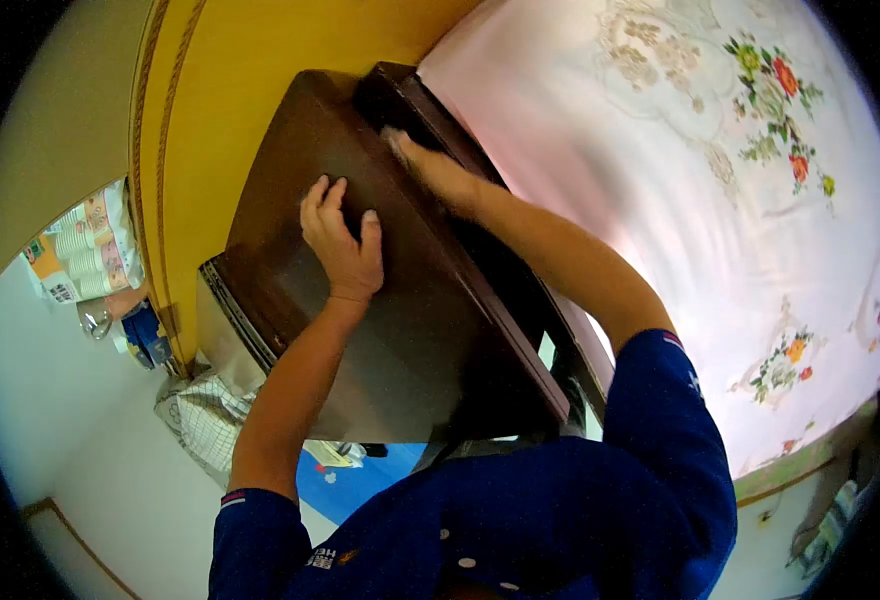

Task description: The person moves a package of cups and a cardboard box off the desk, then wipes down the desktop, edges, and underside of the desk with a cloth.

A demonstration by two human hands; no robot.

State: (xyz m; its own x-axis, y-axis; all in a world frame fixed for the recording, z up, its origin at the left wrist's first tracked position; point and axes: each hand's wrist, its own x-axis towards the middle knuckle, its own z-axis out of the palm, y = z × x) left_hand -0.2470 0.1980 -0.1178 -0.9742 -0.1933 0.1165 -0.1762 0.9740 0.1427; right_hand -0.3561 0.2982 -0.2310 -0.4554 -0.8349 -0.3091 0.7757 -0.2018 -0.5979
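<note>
A dark brown wooden nightstand [390,300] stands between a yellow wooden headboard panel [250,90] and a bed [660,190] covered with a pale pink sheet embroidered with flowers. Its glossy top lies directly under both hands. The left hand [342,238] rests flat on the middle of the top, palm down, fingers [318,195] slightly spread and pointing toward the far edge, thumb held out to the side; it grips nothing and only presses on the wood. The left forearm runs straight back from the wrist to a dark blue sleeve with a striped cuff. The right hand [438,170] reaches further, to the far corner of the surface next to the bed, where its fingertips meet a small whitish blur [394,136] at the edge; the hand is motion-blurred, so whether that is a cloth and whether the fingers close on it cannot be told. The right arm is stretched out almost fully, crossing along the bedside edge of the nightstand, its elbow above the gap between nightstand and mattress. The person leans over from above, the blue shirt [520,520] filling the lower part of the view. On the floor to the left of the nightstand lie a checked cloth [205,415], a stack of printed boxes [85,250] and a blue item [148,335] against the wall.
</note>
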